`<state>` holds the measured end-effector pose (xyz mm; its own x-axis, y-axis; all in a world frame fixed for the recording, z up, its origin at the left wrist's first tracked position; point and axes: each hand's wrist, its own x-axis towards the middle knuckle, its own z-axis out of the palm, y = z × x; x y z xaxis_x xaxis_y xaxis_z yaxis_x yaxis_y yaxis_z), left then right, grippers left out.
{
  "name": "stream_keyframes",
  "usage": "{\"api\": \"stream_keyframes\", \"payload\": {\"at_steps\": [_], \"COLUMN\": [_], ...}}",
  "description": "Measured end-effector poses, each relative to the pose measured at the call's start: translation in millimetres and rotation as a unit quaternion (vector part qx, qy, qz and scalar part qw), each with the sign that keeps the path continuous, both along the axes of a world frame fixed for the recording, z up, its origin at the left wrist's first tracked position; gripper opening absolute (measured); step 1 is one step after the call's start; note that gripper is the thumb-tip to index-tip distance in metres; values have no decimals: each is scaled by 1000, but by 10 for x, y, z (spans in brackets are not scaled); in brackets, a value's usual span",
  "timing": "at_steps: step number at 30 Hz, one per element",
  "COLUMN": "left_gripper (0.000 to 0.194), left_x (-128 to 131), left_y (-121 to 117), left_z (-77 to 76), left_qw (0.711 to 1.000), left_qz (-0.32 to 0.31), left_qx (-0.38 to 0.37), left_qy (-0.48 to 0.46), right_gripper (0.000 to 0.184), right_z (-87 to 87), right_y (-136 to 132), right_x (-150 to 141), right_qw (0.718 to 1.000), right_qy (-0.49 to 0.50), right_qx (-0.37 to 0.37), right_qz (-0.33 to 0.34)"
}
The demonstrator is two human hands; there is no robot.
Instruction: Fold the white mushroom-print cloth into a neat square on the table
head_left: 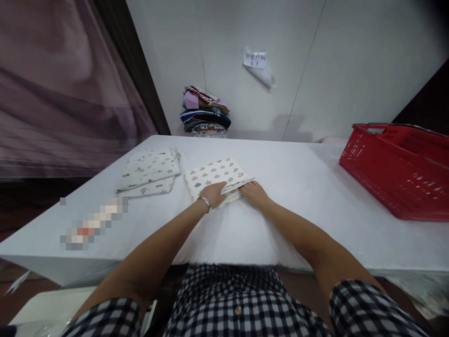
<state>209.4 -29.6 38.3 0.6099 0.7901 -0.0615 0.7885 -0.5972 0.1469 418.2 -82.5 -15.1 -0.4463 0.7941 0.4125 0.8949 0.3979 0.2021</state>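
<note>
A white folded cloth with grey cloud-like prints and a few coloured ones lies in the middle of the table. My left hand, with a bracelet at the wrist, is closed on its front edge, the thumb over the upper layer. At the cloth's right front corner, my right hand has its fingers bent around the edge, where several layers show. Some fingertips of both hands are hidden by cloth. Left of it rests another folded white cloth with small plant-like prints, touched by neither hand.
The table has a white cover. A red plastic basket stands at its right. Beyond the back edge is a stack of folded fabrics by the wall. A pixelated patch hides something at front left. A pinkish curtain hangs at left.
</note>
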Motion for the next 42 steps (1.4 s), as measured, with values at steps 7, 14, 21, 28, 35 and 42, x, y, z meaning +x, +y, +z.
{"api": "stream_keyframes", "payload": {"at_steps": [7,14,21,28,35,42], "left_gripper": [52,64,62,54,51,37], "left_x": [44,225,443,449,479,553], "left_y": [2,-103,8,70,-10,-121], "left_z": [-62,-39,-85,-65,-84,-95], "left_qw": [999,995,991,993,983,990], "left_qz": [-9,-59,-112,-97,-132,-118], "left_qx": [16,76,73,56,113,68], "left_qy": [43,-1,-17,-43,-64,-21], "right_gripper": [24,26,28,29,25,29], "right_z": [-57,-131,-224,-140,-95,-244], "right_y": [-14,-100,-318,-172,2,6], "right_x": [175,185,281,258,228,185], "right_qw": [998,994,923,825,746,659], "right_qy": [15,75,374,529,632,726], "right_qx": [7,18,27,-84,-114,-101], "right_qz": [54,71,-88,-179,-176,-169]}}
